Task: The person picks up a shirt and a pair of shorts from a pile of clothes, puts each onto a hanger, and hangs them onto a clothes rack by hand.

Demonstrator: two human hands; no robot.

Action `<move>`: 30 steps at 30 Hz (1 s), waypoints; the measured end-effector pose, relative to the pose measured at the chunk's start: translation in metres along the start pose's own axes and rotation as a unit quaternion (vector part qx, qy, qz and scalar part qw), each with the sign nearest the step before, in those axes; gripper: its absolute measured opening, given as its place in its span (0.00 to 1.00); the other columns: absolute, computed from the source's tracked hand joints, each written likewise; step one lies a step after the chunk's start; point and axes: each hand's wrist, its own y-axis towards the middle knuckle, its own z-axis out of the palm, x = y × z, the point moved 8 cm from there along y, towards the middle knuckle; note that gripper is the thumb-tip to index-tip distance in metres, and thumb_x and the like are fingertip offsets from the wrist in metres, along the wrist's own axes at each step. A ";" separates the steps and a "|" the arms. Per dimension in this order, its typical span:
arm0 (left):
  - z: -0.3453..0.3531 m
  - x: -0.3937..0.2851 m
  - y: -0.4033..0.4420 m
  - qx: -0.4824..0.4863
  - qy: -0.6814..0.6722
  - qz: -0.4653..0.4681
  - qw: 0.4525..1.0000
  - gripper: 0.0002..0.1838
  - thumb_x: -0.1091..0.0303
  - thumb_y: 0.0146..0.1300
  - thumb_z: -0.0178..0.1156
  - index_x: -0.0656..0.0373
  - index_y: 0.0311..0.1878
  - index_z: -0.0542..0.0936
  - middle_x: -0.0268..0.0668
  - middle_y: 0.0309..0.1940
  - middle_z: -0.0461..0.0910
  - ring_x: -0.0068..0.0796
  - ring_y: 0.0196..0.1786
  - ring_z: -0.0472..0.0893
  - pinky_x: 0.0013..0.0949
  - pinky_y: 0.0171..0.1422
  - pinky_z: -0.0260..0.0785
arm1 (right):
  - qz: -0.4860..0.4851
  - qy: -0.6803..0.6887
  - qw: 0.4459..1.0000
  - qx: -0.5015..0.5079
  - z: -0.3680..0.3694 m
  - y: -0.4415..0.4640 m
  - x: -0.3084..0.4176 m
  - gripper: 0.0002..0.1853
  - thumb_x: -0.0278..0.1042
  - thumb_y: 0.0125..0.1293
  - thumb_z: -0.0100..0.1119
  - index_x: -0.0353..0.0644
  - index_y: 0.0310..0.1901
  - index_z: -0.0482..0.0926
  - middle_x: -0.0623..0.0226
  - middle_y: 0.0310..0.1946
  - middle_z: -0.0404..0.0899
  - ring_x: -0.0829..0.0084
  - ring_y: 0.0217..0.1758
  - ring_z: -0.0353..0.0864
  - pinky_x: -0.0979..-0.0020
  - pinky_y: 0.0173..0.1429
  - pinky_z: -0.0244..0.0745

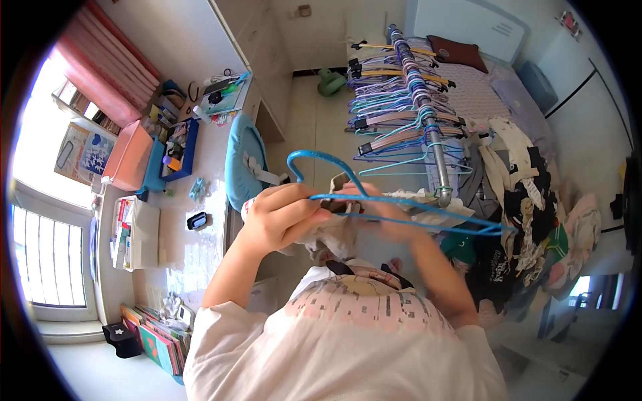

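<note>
A blue hanger (pixel 428 206) is held up in front of my chest, its hook curving up between my hands and its far end pointing right. My left hand (pixel 284 215) pinches the hanger's left end together with a bit of pale cloth. Below the hanger that light beige cloth (pixel 334 235) hangs down, bunched. My right hand (pixel 384 212) is blurred by motion beside the hook, behind the hanger bars, and its fingers are smeared.
A metal rail (pixel 438 164) full of hangers stands ahead. Right of it, clothes (pixel 525 200) lie heaped near a bed (pixel 461 90). At left are a blue chair (pixel 244 160) and a desk (pixel 170 230) with bins, a white organizer and books.
</note>
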 end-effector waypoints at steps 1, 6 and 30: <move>0.000 0.000 -0.001 0.001 0.002 -0.003 1.000 0.12 0.70 0.49 0.71 0.61 0.31 0.76 0.39 0.28 0.79 0.35 0.25 0.78 0.31 0.26 0.70 | -0.024 0.002 1.000 -0.012 0.014 0.009 0.005 0.22 0.33 0.54 0.64 0.48 0.53 0.77 0.65 0.48 0.79 0.64 0.61 0.71 0.62 0.65 0.63; -0.027 0.020 -0.011 -0.054 0.083 -0.090 0.991 0.10 0.75 0.52 0.69 0.60 0.24 0.75 0.36 0.21 0.75 0.33 0.20 0.73 0.30 0.22 0.64 | -0.008 -0.283 0.956 0.069 -0.007 0.002 -0.021 0.12 0.37 0.51 0.69 0.48 0.37 0.81 0.71 0.37 0.80 0.65 0.48 0.72 0.60 0.59 0.61; 0.054 -0.057 -0.059 0.056 0.022 0.246 0.967 0.15 0.78 0.46 0.64 0.52 0.37 0.74 0.39 0.39 0.74 0.32 0.29 0.76 0.28 0.31 0.73 | -0.077 -0.169 0.967 -0.176 -0.097 -0.077 0.138 0.26 0.57 0.68 0.53 0.44 0.21 0.81 0.75 0.12 0.66 0.74 0.16 0.55 0.69 0.35 0.53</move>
